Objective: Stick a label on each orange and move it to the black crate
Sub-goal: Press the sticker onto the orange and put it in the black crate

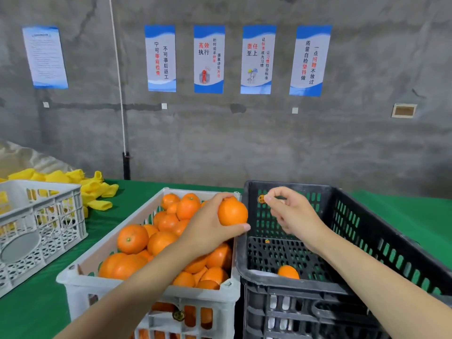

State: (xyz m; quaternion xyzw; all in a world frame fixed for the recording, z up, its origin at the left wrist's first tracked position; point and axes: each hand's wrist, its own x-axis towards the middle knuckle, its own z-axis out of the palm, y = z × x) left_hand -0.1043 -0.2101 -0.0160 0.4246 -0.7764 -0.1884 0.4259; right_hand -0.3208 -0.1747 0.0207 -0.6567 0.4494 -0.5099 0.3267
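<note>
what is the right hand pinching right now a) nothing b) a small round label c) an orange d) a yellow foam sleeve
b: the right hand pinches a small round label at its fingertips over the black crate, while the left hand grips the orange.

Left hand (208,231) gripping orange (232,212), right hand (291,211) pinching label (261,198)

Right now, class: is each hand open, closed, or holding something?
Left hand: grips an orange.
Right hand: pinches a small round label over the black crate.
</note>
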